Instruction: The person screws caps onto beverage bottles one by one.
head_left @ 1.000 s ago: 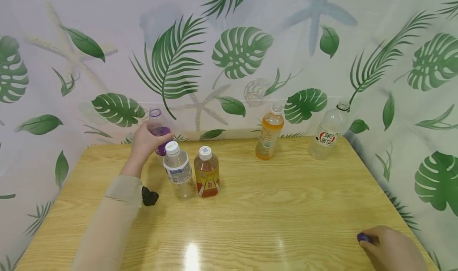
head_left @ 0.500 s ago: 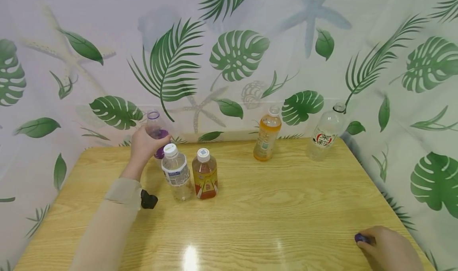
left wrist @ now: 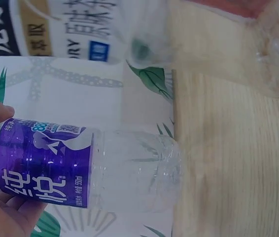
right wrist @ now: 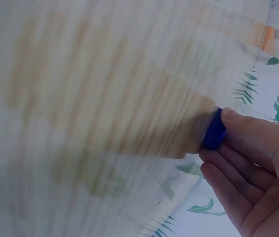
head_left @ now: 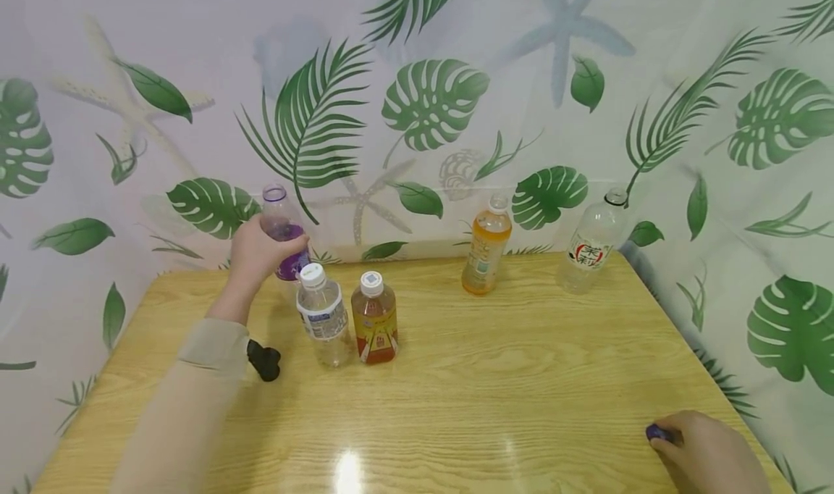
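Note:
In the head view my left hand (head_left: 257, 251) grips a clear bottle with a purple label (head_left: 289, 255) at the back left. Its mouth has no cap. The left wrist view shows thumb and fingers round the label of this bottle (left wrist: 46, 163), its lower part clear. My right hand (head_left: 713, 447), low at the right, pinches a small dark purple bottle cap (head_left: 658, 434). In the right wrist view the cap (right wrist: 215, 129) looks blue between thumb and fingers. Just in front of the purple-labelled bottle stands a clear white-capped bottle (head_left: 322, 324).
A red-brown drink bottle (head_left: 374, 320) with a white cap stands beside the white-capped clear one. Farther right are two uncapped bottles, one orange (head_left: 489, 248) and one clear (head_left: 591, 248). A small black object (head_left: 263, 361) is beside my left cuff. Leaf-patterned cloth (head_left: 417, 117) backs the wooden table (head_left: 495, 385).
My left hand has raised the purple-labelled bottle a little and shifted slightly left; the black object by the cuff moved with it. My right hand keeps its pinch on the cap.

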Demonstrator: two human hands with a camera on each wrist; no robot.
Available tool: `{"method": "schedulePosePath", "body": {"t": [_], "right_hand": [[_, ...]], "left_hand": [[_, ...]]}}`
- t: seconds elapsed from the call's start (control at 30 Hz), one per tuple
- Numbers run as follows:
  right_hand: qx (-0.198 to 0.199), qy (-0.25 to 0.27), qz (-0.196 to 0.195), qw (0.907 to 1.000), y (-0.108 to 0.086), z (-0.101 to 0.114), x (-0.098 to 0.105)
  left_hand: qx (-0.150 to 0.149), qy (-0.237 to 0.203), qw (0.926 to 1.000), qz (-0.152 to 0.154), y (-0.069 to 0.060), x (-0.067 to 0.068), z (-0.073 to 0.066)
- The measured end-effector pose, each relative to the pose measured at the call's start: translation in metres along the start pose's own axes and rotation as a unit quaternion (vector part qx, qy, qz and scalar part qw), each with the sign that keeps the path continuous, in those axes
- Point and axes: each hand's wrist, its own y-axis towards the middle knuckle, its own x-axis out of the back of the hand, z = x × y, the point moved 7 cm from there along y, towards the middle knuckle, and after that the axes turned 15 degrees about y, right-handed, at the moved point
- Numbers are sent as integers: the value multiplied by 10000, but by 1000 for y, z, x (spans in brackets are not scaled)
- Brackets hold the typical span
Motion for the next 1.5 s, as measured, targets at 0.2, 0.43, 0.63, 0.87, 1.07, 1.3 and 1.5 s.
{"method": "schedulePosePath", "body": {"t": [0.2, 0.43, 0.63, 0.87, 1.07, 1.3, 1.5], "right_hand": [[-21, -38, -26, 10000, 0, 0, 1], [-68, -86, -15, 9999, 1, 0, 0], [-54, -76, -20, 10000, 2, -1, -2], [-102, -90, -50, 9999, 2, 0, -2], [-115, -81, 5, 9999, 1, 0, -2], [-59, -69, -8, 10000, 2, 0, -2], [-121, -85, 30, 9999, 2, 1, -2]], "left_hand": [[39, -263, 9996, 25, -1, 12, -7], [-162, -500, 9986, 1, -1, 29, -30], [-328, -598, 9977, 18, -3, 45, -59], [-437, -649, 9967, 210, -14, 54, -91], [-758, -755, 9939, 260, -25, 61, -121], [-1181, -758, 9899, 172, -30, 69, -149], [-1362, -737, 9877, 232, -34, 69, -171]]}}
